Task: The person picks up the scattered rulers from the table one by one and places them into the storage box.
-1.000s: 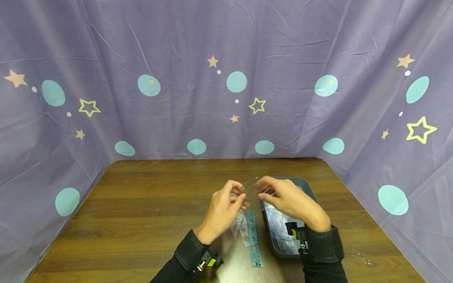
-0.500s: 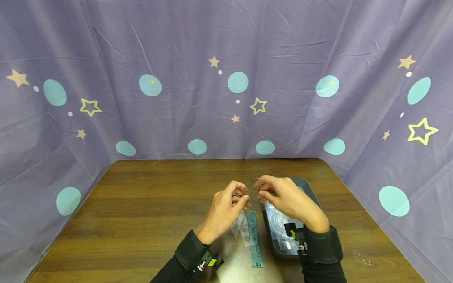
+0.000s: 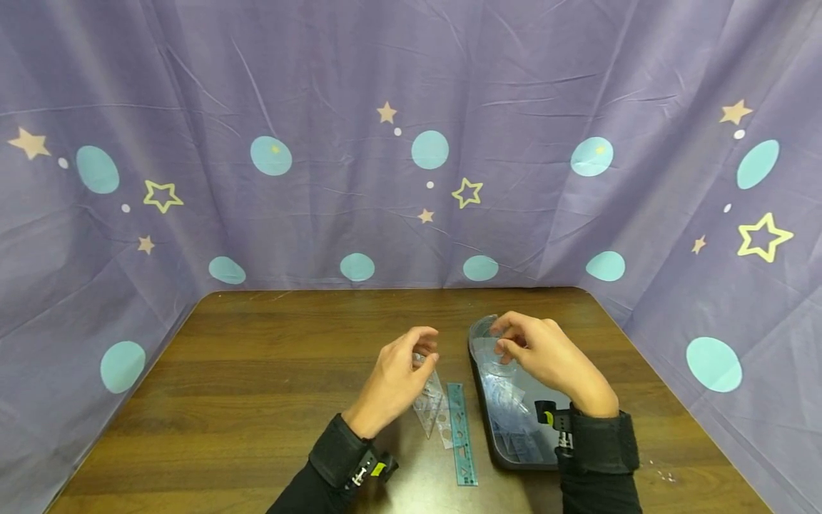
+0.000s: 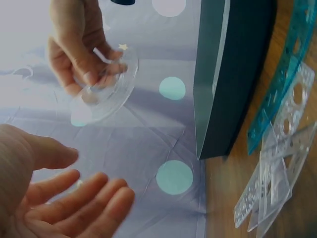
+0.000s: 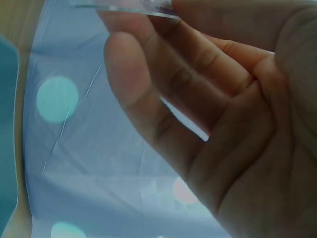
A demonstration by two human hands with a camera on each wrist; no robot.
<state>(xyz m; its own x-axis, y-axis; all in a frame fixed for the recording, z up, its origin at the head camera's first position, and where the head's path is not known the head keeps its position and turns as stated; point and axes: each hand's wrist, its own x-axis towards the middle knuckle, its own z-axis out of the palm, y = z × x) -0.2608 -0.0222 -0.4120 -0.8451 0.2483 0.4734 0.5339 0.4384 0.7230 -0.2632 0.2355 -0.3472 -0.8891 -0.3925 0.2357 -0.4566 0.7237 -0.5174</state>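
My right hand (image 3: 555, 357) pinches a clear plastic protractor (image 4: 130, 84) between thumb and fingers, over the far left part of a dark grey tray (image 3: 489, 435). The curved edge of the protractor shows in the left wrist view; only a thin strip of it appears at the top of the right wrist view. To the left, my left hand (image 3: 390, 382) holds nothing, its fingers loosely bent and apart from the thumb. Below that hand, clear set squares (image 3: 429, 405) lie on the table beside a teal stencil ruler (image 3: 460, 435).
Several clear plastic pieces (image 3: 510, 417) lie inside the tray along its left side. Small shiny bits (image 3: 664, 475) are on the wooden table (image 3: 289, 371) to the right. A purple curtain (image 3: 334, 128) with stars and dots hangs behind the table.
Both hands were at the protractor between them. The left hand has let go and drawn slightly left; the right hand has carried the protractor right, over the tray.
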